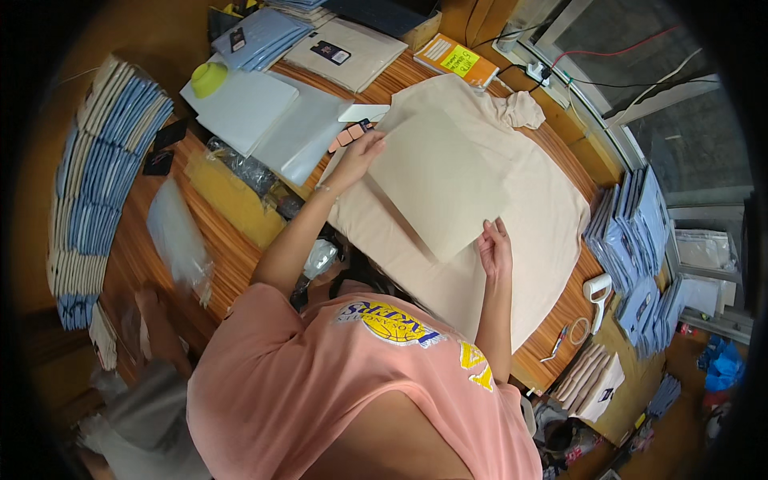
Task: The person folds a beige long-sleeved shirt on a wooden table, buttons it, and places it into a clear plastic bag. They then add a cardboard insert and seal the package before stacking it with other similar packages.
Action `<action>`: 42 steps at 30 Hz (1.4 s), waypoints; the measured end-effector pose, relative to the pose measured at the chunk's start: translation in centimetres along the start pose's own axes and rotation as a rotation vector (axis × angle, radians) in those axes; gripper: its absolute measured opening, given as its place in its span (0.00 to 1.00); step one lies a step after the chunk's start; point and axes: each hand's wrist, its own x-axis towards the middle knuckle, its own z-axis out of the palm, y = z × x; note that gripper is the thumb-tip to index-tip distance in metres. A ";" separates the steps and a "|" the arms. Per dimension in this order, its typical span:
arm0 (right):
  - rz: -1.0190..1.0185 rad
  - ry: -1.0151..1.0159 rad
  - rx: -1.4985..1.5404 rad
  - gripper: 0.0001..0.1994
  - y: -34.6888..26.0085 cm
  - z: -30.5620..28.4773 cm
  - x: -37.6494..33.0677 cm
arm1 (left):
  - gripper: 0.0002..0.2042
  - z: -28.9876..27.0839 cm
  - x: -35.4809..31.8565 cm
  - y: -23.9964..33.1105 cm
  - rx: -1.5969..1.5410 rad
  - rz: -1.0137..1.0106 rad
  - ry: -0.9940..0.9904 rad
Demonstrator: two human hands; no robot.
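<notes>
My left hand (pixel 358 162) is closed on the left edge of a stiff beige sheet (pixel 436 180), which looks like card. Its lower right corner is pinched by my right hand (pixel 496 248). I hold the sheet slightly tilted over a pale pink-beige garment (pixel 544 208), spread across the wooden table. The garment's far end is bunched up. Near my left hand lie a dark strip with pinkish squares (pixel 346 136) and a small white card (pixel 364 113).
Tall stacks of folded blue and beige garments (pixel 104 184) stand at the left; packed blue ones (pixel 632 224) lean at the right. A white tag gun (pixel 597 292) and tape ring (pixel 578 330) lie near the right edge. Another person's arm (pixel 160 328) shows at lower left.
</notes>
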 end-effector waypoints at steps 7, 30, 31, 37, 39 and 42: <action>-0.178 0.295 -0.572 0.14 0.0 4.8 -0.7 | 0.19 -5.0 5.1 -5.8 1.089 0.266 -0.182; -0.145 0.208 -0.847 0.30 2.9 8.0 3.6 | 0.25 0.8 -5.1 -3.4 0.858 0.375 -0.155; -0.190 0.208 -0.875 0.30 2.9 8.2 3.4 | 0.24 0.8 -5.2 -3.7 0.848 0.378 -0.164; -0.240 0.071 -1.015 0.22 2.6 6.8 4.0 | 0.23 1.1 -5.6 -4.0 0.881 0.399 -0.141; -0.208 0.057 -1.030 0.19 2.6 6.9 4.2 | 0.22 1.1 -5.6 -3.9 0.896 0.406 -0.133; -0.227 0.061 -1.079 0.17 2.5 6.9 4.4 | 0.22 1.1 -5.7 -3.9 0.916 0.418 -0.126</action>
